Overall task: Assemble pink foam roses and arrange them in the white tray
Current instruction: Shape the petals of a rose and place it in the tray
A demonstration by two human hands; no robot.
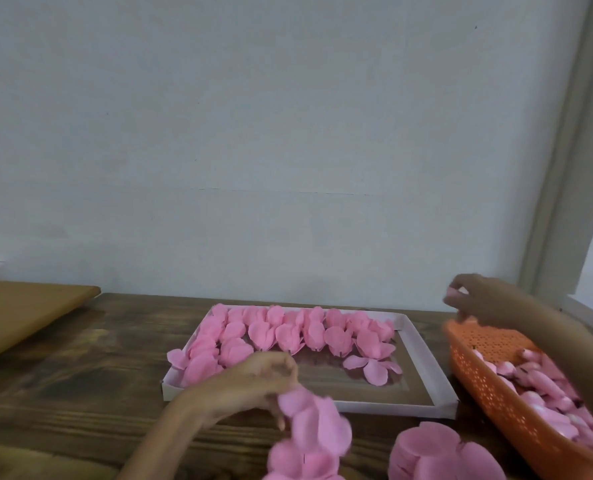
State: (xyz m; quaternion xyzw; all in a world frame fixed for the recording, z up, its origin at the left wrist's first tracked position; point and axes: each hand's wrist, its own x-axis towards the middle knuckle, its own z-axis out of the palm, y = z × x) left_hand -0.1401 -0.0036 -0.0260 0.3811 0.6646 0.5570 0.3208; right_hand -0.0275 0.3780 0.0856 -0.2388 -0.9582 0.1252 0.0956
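The left hand [267, 379] sits at 6 o'clock of the white tray [425, 355], just over its near rim. Its fingers are curled down and grip the top edge of a pink petal piece [312, 431], which hangs toward the lower edge of the view and is blurred. The right hand [475, 299] is raised at 2 o'clock of the tray, above the far end of the orange basket [489, 393]. Its fingertips are drawn together and pinch a small pale foam bud [456, 293]; the exact finger placement is smeared. The tray lies in the middle of the dark wooden table [80, 358]. Finished roses [288, 332] fill its 12 o'clock edge in two rows and run down its 9 o'clock side. A few loose petals [374, 366] lie flat on the tray floor toward 4 o'clock. The basket stands at 3 o'clock of the tray and holds a heap of pale buds [544, 393]. A stack of petal pieces [426, 452] rests on the table at 5 o'clock of the tray, touching the basket's near side. A brown cardboard sheet [18, 313] lies at 9 o'clock, well apart from the tray.
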